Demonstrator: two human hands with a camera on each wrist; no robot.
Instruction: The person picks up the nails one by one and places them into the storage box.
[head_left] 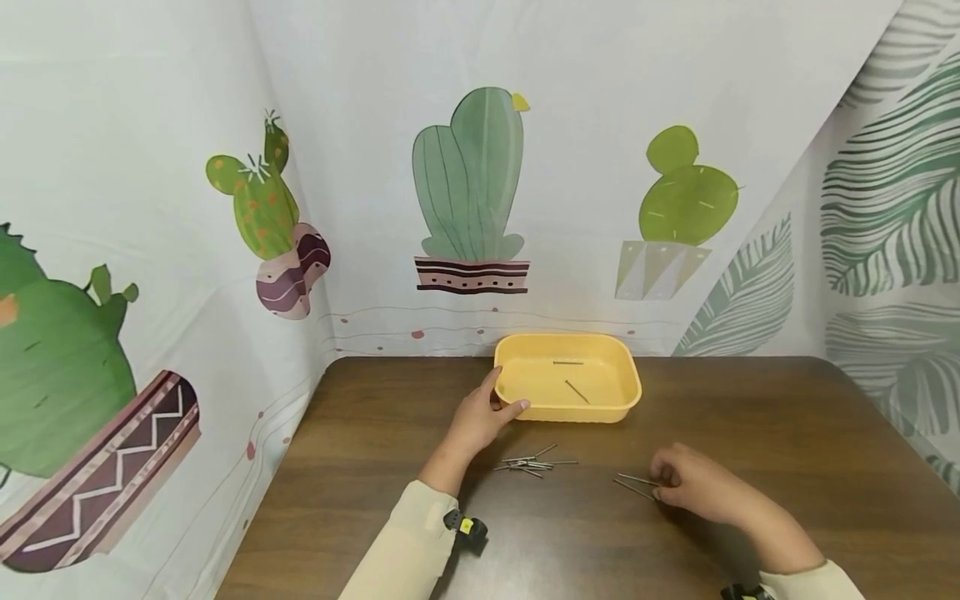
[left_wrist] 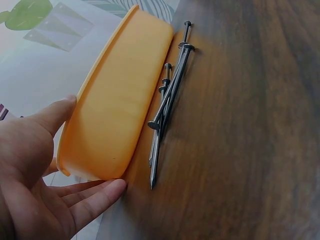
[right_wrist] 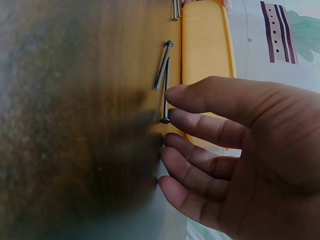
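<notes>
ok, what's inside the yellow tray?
Inside the yellow tray, head view shows one nail toward the far side and a second nail nearer the front. The inner face of the front wall, and perhaps floor against it, is hidden; wrist views show only the outside.

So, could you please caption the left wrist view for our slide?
Left hand gripping a yellow tray beside a pile of nails.

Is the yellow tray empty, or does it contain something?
Not empty: the head view shows two nails lying inside the yellow tray.
</notes>
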